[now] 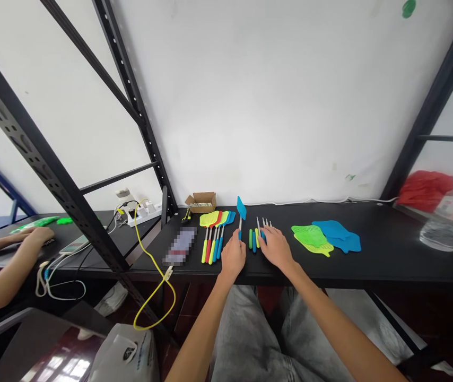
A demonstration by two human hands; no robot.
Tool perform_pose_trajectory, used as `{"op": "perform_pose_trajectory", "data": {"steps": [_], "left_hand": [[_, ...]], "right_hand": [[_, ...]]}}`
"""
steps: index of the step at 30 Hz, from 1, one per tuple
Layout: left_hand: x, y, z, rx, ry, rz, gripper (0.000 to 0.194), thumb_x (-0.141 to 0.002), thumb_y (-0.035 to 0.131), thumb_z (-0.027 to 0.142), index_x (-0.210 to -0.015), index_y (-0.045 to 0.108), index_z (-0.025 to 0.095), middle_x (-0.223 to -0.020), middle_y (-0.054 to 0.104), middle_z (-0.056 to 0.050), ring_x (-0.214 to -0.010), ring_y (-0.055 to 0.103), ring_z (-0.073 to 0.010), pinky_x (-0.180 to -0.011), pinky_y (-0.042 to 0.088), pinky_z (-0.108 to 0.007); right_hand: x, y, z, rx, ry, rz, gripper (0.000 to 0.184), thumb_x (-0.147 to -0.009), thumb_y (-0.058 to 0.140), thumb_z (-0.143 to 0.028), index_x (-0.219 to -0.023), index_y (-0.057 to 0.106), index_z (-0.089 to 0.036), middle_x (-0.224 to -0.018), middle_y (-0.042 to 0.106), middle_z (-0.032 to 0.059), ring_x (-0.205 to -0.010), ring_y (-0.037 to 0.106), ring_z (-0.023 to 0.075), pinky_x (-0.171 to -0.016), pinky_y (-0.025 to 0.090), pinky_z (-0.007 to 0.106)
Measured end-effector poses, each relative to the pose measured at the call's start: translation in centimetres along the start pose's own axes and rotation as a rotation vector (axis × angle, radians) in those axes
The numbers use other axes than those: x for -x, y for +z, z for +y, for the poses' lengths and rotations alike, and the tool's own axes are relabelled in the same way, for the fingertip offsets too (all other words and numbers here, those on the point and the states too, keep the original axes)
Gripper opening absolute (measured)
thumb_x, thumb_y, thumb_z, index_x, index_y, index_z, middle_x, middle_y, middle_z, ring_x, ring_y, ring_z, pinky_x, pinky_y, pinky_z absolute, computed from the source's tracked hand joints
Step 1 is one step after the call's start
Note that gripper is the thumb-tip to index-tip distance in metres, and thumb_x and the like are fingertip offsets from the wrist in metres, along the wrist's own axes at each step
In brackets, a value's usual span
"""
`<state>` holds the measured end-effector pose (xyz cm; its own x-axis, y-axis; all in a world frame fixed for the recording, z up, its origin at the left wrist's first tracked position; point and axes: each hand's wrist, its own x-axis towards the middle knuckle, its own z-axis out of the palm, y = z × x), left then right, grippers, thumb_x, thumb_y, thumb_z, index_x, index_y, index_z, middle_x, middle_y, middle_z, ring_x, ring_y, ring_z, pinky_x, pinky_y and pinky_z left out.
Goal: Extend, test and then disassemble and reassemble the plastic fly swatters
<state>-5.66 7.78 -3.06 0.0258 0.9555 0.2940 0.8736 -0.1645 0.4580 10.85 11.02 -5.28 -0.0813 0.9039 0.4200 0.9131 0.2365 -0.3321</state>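
Observation:
My left hand (233, 255) is closed around the handle of a blue fly swatter (241, 207), whose head points up and away from me. Just to its right, my right hand (276, 245) rests with its fingers curled on a row of headless fly swatter handles (254, 240), in green, blue and yellow with thin metal rods. It partly hides them. Several assembled fly swatters (212, 241) lie side by side left of my left hand. Loose green and yellow swatter heads (313, 237) and blue swatter heads (337, 235) lie to the right of my right hand.
On the black table (377, 265) are a small cardboard box (201, 202), a blurred phone (181, 246) on a yellow cable (149, 253), and a plastic water jug (445, 228). A power strip (145, 213) sits behind the metal post. Another person's hands (35, 235) work at far left.

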Motion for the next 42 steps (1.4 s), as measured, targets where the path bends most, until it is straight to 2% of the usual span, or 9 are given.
{"op": "perform_pose_trajectory", "data": {"steps": [4, 8, 11, 16, 22, 30, 34, 38, 42], "left_hand": [[0.2, 0.2, -0.2, 0.058, 0.006, 0.029, 0.044, -0.097, 0.032, 0.021, -0.140, 0.039, 0.021, -0.113, 0.067, -0.010, -0.104, 0.063, -0.0221, -0.079, 0.045, -0.028], [0.2, 0.4, -0.5, 0.098, -0.001, 0.045, 0.043, -0.097, 0.031, 0.022, -0.139, 0.040, 0.020, -0.112, 0.067, -0.010, -0.103, 0.063, -0.0229, -0.078, 0.044, -0.028], [0.2, 0.4, -0.6, 0.127, -0.011, 0.053, 0.043, -0.097, 0.031, 0.022, -0.139, 0.041, 0.020, -0.113, 0.067, -0.010, -0.104, 0.063, -0.0232, -0.078, 0.044, -0.028], [0.2, 0.6, -0.8, 0.179, -0.026, 0.086, 0.042, -0.097, 0.032, 0.022, -0.137, 0.043, 0.019, -0.109, 0.068, -0.010, -0.101, 0.063, -0.0239, -0.078, 0.043, -0.029], [-0.1, 0.9, -1.2, 0.286, -0.053, 0.127, 0.040, -0.097, 0.033, 0.022, -0.134, 0.045, 0.018, -0.100, 0.069, -0.009, -0.096, 0.064, -0.0232, -0.077, 0.043, -0.028], [-0.2, 1.1, -1.7, 0.428, -0.060, 0.210, 0.040, -0.094, 0.033, 0.020, -0.132, 0.047, 0.017, -0.103, 0.068, -0.010, -0.095, 0.064, -0.0231, -0.078, 0.044, -0.030], [-0.3, 1.1, -2.0, 0.477, -0.049, 0.251, 0.039, -0.094, 0.034, 0.019, -0.130, 0.049, 0.017, -0.099, 0.067, -0.009, -0.092, 0.063, -0.0214, -0.079, 0.044, -0.029], [0.4, 0.4, -1.3, 0.552, 0.014, 0.292, 0.039, -0.096, 0.032, 0.021, -0.132, 0.047, 0.018, -0.095, 0.066, -0.007, -0.085, 0.063, -0.0197, -0.078, 0.045, -0.029], [2.1, 0.1, 2.0, 0.629, 0.192, 0.234, 0.039, -0.098, 0.031, 0.023, -0.136, 0.041, 0.022, -0.111, 0.065, -0.008, -0.092, 0.064, -0.0202, -0.081, 0.046, -0.031]], "right_hand": [[-2.6, -0.9, 2.5, -0.044, -0.005, -0.185, 0.060, -0.087, 0.053, -0.042, -0.140, 0.049, -0.015, -0.150, 0.041, 0.0134, -0.138, 0.033, 0.0329, -0.111, 0.026, 0.043], [-5.3, -2.6, 4.0, -0.071, -0.038, -0.584, 0.100, -0.069, 0.071, -0.056, -0.152, 0.029, -0.021, -0.160, 0.015, 0.0161, -0.145, 0.011, 0.0419, -0.110, 0.022, 0.053], [-6.3, -3.7, 3.6, 0.002, -0.014, -0.708, 0.115, -0.056, 0.081, -0.054, -0.152, 0.027, -0.020, -0.161, 0.005, 0.0173, -0.144, 0.002, 0.0456, -0.110, 0.021, 0.056], [-6.2, -5.1, 2.0, 0.064, -0.025, -0.695, 0.104, -0.055, 0.080, -0.052, -0.144, 0.042, -0.013, -0.159, 0.013, 0.0205, -0.144, 0.005, 0.0446, -0.111, 0.021, 0.054], [-6.4, -6.7, 1.1, 0.019, -0.102, -0.640, 0.111, -0.053, 0.073, -0.069, -0.143, 0.042, -0.011, -0.159, 0.012, 0.0212, -0.145, 0.000, 0.0429, -0.112, 0.021, 0.054], [-7.3, -2.1, -2.2, 0.008, -0.212, -0.638, 0.110, -0.049, 0.077, -0.069, -0.140, 0.047, -0.014, -0.158, 0.015, 0.0220, -0.144, 0.003, 0.0450, -0.112, 0.018, 0.055], [-7.0, -1.9, -2.1, -0.022, -0.172, -0.623, 0.115, -0.043, 0.082, -0.066, -0.141, 0.047, -0.016, -0.159, 0.013, 0.0217, -0.144, 0.000, 0.0472, -0.111, 0.016, 0.060], [-5.4, -3.6, -2.3, -0.522, -0.081, -0.363, 0.086, -0.063, 0.075, -0.061, -0.134, 0.054, -0.019, -0.150, 0.039, 0.0177, -0.140, 0.030, 0.0376, -0.111, 0.027, 0.052], [-3.3, -4.8, -3.8, -1.356, 0.245, -0.311, 0.045, -0.084, 0.060, -0.056, -0.107, 0.066, -0.018, -0.114, 0.068, 0.0142, -0.101, 0.066, 0.0265, -0.087, 0.051, 0.040]]}}
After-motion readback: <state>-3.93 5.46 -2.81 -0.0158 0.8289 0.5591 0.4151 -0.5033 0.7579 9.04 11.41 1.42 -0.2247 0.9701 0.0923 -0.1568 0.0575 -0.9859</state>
